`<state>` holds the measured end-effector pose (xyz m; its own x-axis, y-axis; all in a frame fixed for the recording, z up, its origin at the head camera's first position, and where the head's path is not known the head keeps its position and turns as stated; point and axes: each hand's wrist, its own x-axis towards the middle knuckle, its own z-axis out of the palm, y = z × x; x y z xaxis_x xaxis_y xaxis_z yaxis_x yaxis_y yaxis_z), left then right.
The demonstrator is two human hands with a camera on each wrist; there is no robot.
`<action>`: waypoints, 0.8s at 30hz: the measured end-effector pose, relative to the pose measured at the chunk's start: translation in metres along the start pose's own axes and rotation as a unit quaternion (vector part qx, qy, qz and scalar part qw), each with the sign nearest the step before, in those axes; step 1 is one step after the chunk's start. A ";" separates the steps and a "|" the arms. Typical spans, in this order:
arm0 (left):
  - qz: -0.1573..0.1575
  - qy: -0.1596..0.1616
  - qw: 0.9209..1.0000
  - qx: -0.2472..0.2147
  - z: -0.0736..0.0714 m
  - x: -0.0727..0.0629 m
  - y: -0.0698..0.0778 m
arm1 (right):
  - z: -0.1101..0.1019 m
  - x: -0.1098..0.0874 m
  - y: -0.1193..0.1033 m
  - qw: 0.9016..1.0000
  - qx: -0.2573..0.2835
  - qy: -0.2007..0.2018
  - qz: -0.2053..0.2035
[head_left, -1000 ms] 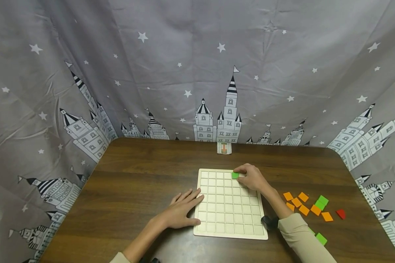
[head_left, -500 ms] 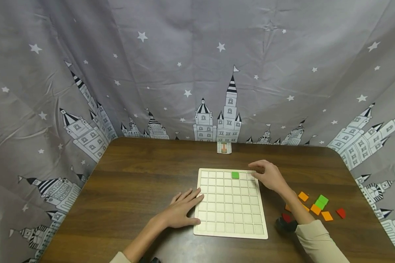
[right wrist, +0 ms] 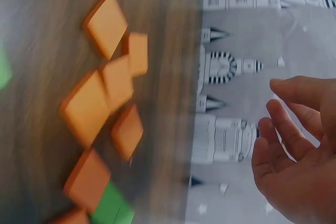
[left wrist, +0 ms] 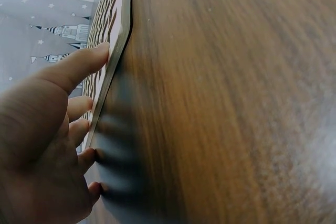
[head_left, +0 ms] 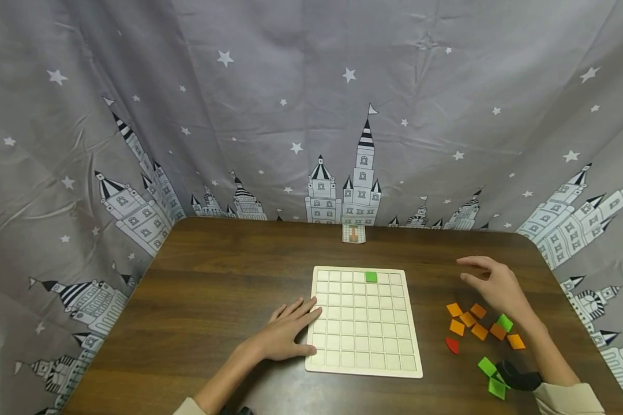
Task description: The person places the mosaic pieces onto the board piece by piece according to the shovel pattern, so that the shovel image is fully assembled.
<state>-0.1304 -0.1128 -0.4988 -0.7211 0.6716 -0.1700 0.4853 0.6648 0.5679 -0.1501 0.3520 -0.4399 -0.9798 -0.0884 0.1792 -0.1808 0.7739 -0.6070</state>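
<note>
A pale wooden grid board (head_left: pixel 360 323) lies on the table, with one green square tile (head_left: pixel 371 277) set in its far row. My left hand (head_left: pixel 288 331) rests at the board's left edge, fingers spread; the left wrist view shows the thumb (left wrist: pixel 86 65) on the rim. Held above the table beyond the loose tiles, my right hand (head_left: pixel 495 287) has nothing between its thumb and fingers. Below it lie several orange square tiles (head_left: pixel 468 319). In the right wrist view the orange tiles (right wrist: pixel 89 108) lie left of the relaxed right hand (right wrist: pixel 299 129).
Green tiles (head_left: pixel 487 366) lie nearer the front right, partly behind the black wrist camera (head_left: pixel 519 377). A red rounded piece (head_left: pixel 452 344) sits beside the orange ones. A small printed card (head_left: pixel 353 234) stands at the table's back edge, before a grey castle curtain (head_left: pixel 270 144).
My right hand has let go of the green tile in the board's far row and moved right, over to the loose tiles. The left hand has stayed at the board's edge.
</note>
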 end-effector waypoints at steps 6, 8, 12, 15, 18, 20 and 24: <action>-0.003 -0.003 1.000 0.003 0.000 0.000 0.000 | -0.025 -0.028 0.027 1.000 0.002 0.015 0.027; -0.003 -0.001 1.000 0.000 -0.001 0.000 0.000 | -0.029 -0.035 0.038 0.999 0.006 0.014 0.044; 0.003 0.003 1.000 -0.002 -0.001 0.000 0.000 | -0.033 -0.049 0.060 0.997 0.008 0.005 0.080; 0.006 0.004 1.000 0.000 -0.001 0.000 0.000 | -0.033 -0.058 0.076 0.995 0.010 -0.005 0.096; 0.007 0.003 1.000 0.001 -0.001 0.000 0.000 | -0.031 -0.064 0.090 0.996 0.015 -0.017 0.092; 0.007 0.003 1.000 0.003 -0.001 0.000 0.000 | -0.029 -0.066 0.097 0.996 0.014 -0.029 0.088; 0.010 0.004 1.000 0.005 0.000 0.001 -0.001 | -0.024 -0.067 0.105 0.995 0.019 -0.047 0.089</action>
<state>-0.1315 -0.1131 -0.4990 -0.7153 0.6818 -0.1532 0.5042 0.6554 0.5623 -0.1012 0.4541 -0.4971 -0.9999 -0.0123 -0.0063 -0.0052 0.7584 -0.6518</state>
